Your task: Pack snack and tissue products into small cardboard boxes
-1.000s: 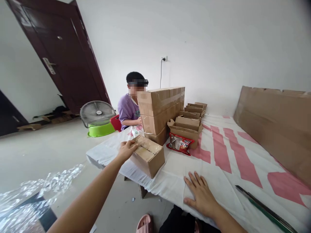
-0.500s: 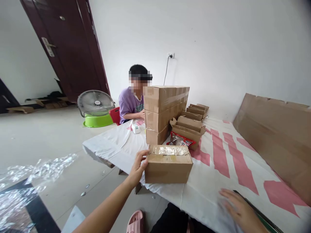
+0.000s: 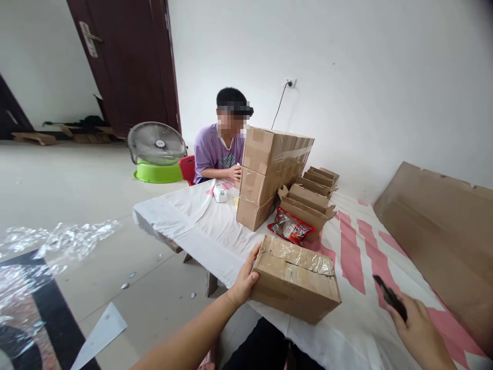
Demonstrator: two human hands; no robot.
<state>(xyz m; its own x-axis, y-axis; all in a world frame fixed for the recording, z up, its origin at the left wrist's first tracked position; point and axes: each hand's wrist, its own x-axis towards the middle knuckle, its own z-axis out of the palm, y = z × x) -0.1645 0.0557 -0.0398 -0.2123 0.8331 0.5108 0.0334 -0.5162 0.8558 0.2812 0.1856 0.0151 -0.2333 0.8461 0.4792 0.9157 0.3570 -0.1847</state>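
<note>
A taped cardboard box (image 3: 295,277) sits near the front edge of the table, with shiny clear tape across its top. My left hand (image 3: 246,277) grips its left end, thumb on the near side and fingers behind the corner. To the right of the box, apart from it, my right hand (image 3: 418,326) is closed around a dark box cutter (image 3: 390,297) whose tip points up and left. Just behind the box lies a red and clear plastic packet (image 3: 291,226), in front of an open carton (image 3: 308,208).
Stacked closed cartons (image 3: 256,187) stand at the back of the cloth-covered table (image 3: 185,226), with more open cartons (image 3: 318,180) behind. Across the table sits a person (image 3: 219,149). A large cardboard sheet (image 3: 439,226) leans at right; a fan (image 3: 157,144) stands on the floor.
My right hand now holds the box cutter, raised from the table's right side. The box has turned, its right end swinging nearer, with my left hand still on it. The view has shifted.
</note>
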